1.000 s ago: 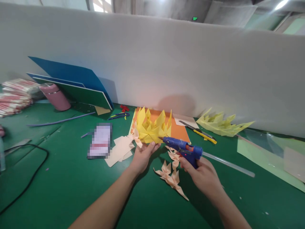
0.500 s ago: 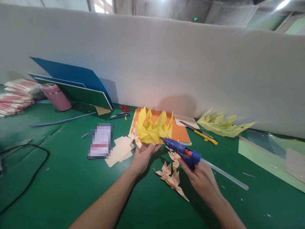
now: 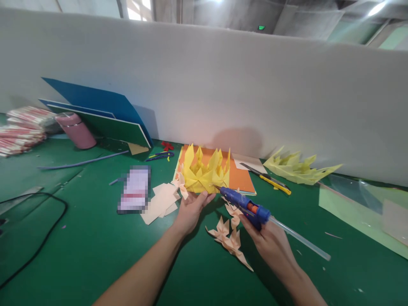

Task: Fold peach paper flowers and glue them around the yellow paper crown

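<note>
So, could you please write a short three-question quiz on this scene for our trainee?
1. What does the right grip hold: (a) a pink flask, (b) a blue glue gun, or (c) a black cable?
2. True or false: the utility knife lies left of the phone.
3. Fill in: the left grip holds a folded paper piece coloured ___.

Key: 1. b. 2. False; the utility knife lies right of the phone. 3. yellow.

A spiky, bright-yellow folded-paper crown (image 3: 201, 180) is upright; at its four o'clock, a blue plastic glue gun (image 3: 237, 200) aims toward ten o'clock, a translucent round stick (image 3: 302, 241) jutting from its rear toward four.
</note>
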Action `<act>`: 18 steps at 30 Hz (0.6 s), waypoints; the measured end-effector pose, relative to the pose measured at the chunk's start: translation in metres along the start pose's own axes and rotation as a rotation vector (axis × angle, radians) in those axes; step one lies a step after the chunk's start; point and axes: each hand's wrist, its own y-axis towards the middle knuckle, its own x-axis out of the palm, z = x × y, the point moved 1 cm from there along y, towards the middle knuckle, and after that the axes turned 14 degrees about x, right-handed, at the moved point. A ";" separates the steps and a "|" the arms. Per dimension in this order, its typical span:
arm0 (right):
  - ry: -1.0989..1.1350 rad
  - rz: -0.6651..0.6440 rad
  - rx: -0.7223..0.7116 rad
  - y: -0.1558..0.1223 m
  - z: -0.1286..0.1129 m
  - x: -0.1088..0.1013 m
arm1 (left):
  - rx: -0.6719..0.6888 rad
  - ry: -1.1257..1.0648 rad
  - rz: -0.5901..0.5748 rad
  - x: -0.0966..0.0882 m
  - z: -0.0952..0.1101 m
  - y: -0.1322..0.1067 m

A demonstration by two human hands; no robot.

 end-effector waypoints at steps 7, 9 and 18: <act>-0.065 -0.029 -0.033 -0.006 0.009 0.009 | -0.013 0.011 -0.013 -0.001 -0.003 0.001; -0.070 -0.033 -0.049 -0.005 0.008 0.009 | -0.016 0.011 0.001 -0.001 -0.003 0.001; 0.005 0.179 0.036 -0.001 0.008 -0.007 | -0.020 0.018 -0.005 -0.001 -0.002 0.000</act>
